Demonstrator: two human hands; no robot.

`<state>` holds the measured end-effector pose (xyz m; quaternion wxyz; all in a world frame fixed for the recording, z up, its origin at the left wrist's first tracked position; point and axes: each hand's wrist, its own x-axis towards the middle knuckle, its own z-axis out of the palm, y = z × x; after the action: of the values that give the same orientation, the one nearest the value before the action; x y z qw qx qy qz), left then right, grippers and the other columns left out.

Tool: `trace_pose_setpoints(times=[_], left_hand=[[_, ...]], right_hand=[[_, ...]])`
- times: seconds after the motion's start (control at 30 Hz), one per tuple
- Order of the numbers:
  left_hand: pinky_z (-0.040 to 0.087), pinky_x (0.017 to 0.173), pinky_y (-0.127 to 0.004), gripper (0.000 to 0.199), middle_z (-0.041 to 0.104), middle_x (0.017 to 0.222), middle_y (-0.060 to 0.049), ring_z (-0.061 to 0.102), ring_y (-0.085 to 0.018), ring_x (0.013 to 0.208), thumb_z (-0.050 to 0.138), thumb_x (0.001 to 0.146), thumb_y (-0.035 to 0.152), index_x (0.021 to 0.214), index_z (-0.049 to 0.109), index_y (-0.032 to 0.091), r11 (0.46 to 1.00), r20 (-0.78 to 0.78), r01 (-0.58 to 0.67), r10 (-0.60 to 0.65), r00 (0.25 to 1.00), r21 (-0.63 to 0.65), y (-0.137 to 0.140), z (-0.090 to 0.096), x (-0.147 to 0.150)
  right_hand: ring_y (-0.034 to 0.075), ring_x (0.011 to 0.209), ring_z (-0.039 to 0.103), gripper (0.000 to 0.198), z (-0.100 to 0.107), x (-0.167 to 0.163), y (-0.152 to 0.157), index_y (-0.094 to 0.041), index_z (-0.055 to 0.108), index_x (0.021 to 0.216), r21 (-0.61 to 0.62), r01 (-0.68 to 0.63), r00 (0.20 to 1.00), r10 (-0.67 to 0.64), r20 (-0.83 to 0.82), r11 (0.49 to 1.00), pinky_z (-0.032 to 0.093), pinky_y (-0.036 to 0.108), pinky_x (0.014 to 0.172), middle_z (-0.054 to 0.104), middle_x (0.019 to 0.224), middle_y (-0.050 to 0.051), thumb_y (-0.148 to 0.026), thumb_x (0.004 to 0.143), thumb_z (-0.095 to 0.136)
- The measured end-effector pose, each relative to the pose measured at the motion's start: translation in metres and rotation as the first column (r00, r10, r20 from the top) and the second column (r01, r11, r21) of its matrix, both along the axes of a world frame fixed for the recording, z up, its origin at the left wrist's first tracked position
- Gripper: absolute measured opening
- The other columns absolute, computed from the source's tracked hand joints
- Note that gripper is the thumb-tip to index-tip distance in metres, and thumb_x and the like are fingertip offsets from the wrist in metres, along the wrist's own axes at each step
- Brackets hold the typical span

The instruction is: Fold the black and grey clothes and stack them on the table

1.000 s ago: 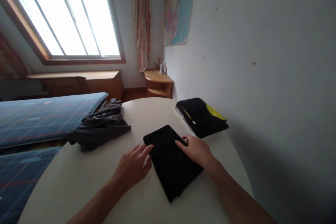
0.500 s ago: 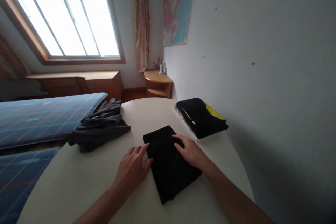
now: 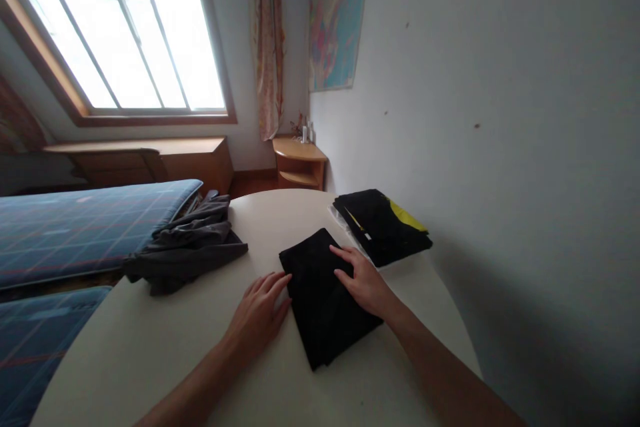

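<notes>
A black garment [image 3: 325, 307], folded into a flat rectangle, lies on the white round table [image 3: 270, 213]; its exact kind does not show. My left hand [image 3: 263, 303] rests at its left edge, fingers stretched out and touching the side. On its upper right part lies my right hand [image 3: 365, 280], with thumb and fingers apart on the cloth. Neither hand grips anything. Just beyond my right hand sits a stack of folded black clothes [image 3: 380, 223] with a yellow patch, on clear plastic.
A crumpled dark grey garment [image 3: 193, 247] lies at the table's left edge, beside a blue plaid mattress [image 3: 100, 220]. The white wall [image 3: 500, 180] stands close on the right. A wooden corner shelf [image 3: 300, 150] is behind the table.
The folded black garment has slid a little away from me, toward the stack. Both hands have moved with it, the left one slightly to the right.
</notes>
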<state>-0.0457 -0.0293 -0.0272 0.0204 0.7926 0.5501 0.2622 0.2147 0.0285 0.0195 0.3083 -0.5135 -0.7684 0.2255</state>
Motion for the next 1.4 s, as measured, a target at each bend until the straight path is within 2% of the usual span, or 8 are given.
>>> trace_pose_setpoints(times=[0.17, 0.4, 0.53, 0.73, 1.0, 1.13, 1.27, 1.4], left_hand=[[0.045, 0.11, -0.049, 0.046, 0.057, 0.144, -0.008, 0.051, -0.028, 0.134, 0.05, 0.097, 0.03, 0.143, 0.052, 0.026, 1.0, -0.032, 0.023, -0.023, 0.999, -0.004, 0.006, -0.006, -0.005], [0.043, 0.113, -0.05, 0.049, 0.052, 0.149, -0.007, 0.046, -0.028, 0.138, 0.046, 0.099, 0.03, 0.147, 0.048, 0.024, 0.998, -0.047, 0.033, -0.036, 0.998, -0.049, 0.004, -0.003, -0.004], [0.042, 0.113, -0.05, 0.049, 0.051, 0.151, -0.008, 0.045, -0.027, 0.139, 0.046, 0.098, 0.03, 0.147, 0.048, 0.022, 0.998, -0.048, 0.022, -0.025, 0.999, -0.054, 0.005, -0.005, -0.004], [0.043, 0.113, -0.051, 0.05, 0.053, 0.149, -0.007, 0.047, -0.028, 0.137, 0.048, 0.097, 0.029, 0.146, 0.05, 0.024, 0.999, -0.028, 0.026, -0.027, 0.999, -0.03, 0.007, -0.012, -0.006], [0.041, 0.114, -0.054, 0.045, 0.049, 0.152, -0.005, 0.038, -0.031, 0.144, 0.048, 0.097, 0.032, 0.14, 0.057, 0.027, 0.999, -0.061, 0.024, -0.025, 0.998, -0.026, 0.01, -0.021, -0.009], [0.041, 0.114, -0.054, 0.045, 0.049, 0.152, -0.007, 0.039, -0.031, 0.144, 0.047, 0.097, 0.032, 0.141, 0.057, 0.026, 0.999, -0.075, 0.022, -0.025, 0.997, -0.041, 0.011, -0.023, -0.01], [0.041, 0.114, -0.053, 0.045, 0.049, 0.152, -0.007, 0.04, -0.031, 0.144, 0.048, 0.097, 0.03, 0.141, 0.056, 0.025, 0.999, -0.079, 0.019, -0.022, 0.997, -0.035, 0.012, -0.023, -0.009], [0.041, 0.114, -0.053, 0.046, 0.048, 0.153, -0.007, 0.039, -0.031, 0.144, 0.048, 0.097, 0.031, 0.142, 0.056, 0.025, 0.999, -0.087, 0.02, -0.024, 0.996, -0.047, 0.011, -0.02, -0.009]], right_hand=[[0.025, 0.129, 0.056, 0.044, 0.014, 0.0, 0.009, -0.024, 0.069, 0.127, -0.175, -0.008, 1.0, 0.006, -0.015, 0.985, 0.038, 0.042, 0.114, 0.061, 0.139, 0.008, -0.018, 0.086, 0.056], [0.023, 0.12, 0.064, 0.048, 0.017, 0.001, 0.018, -0.016, 0.063, 0.133, -0.367, -0.011, 0.998, -0.014, -0.067, 0.93, 0.046, 0.037, 0.108, 0.066, 0.133, 0.01, -0.018, 0.085, 0.06], [0.025, 0.133, 0.053, 0.05, 0.032, 0.005, 0.026, -0.014, 0.062, 0.134, -0.222, -0.081, 0.996, 0.084, 0.006, 0.972, 0.035, 0.039, 0.116, 0.055, 0.146, 0.012, -0.02, 0.084, 0.063], [0.026, 0.142, 0.042, 0.053, 0.08, 0.012, 0.047, -0.015, 0.06, 0.138, -0.045, -0.162, 0.975, 0.167, 0.144, 0.986, 0.026, 0.043, 0.121, 0.043, 0.155, 0.014, -0.022, 0.085, 0.063], [0.027, 0.135, 0.05, 0.047, 0.146, 0.041, 0.098, -0.021, 0.067, 0.129, 0.114, -0.177, 0.98, 0.165, 0.111, 0.977, 0.031, 0.046, 0.12, 0.056, 0.145, 0.009, -0.024, 0.082, 0.07], [0.027, 0.118, 0.064, 0.046, 0.17, 0.068, 0.117, -0.024, 0.069, 0.126, 0.049, -0.109, 0.99, 0.113, -0.084, 0.993, 0.044, 0.048, 0.109, 0.067, 0.131, 0.008, -0.027, 0.08, 0.075], [0.025, 0.089, 0.073, 0.057, 0.163, 0.105, 0.138, -0.024, 0.064, 0.133, -0.176, -0.016, 0.977, -0.022, -0.213, 0.984, 0.058, 0.048, 0.09, 0.076, 0.108, 0.008, -0.031, 0.078, 0.078], [0.027, 0.1, 0.07, 0.046, 0.123, 0.143, 0.16, -0.019, 0.074, 0.117, -0.172, 0.167, 0.981, -0.181, -0.07, 0.971, 0.054, 0.044, 0.097, 0.076, 0.109, 0.01, -0.027, 0.072, 0.081]])
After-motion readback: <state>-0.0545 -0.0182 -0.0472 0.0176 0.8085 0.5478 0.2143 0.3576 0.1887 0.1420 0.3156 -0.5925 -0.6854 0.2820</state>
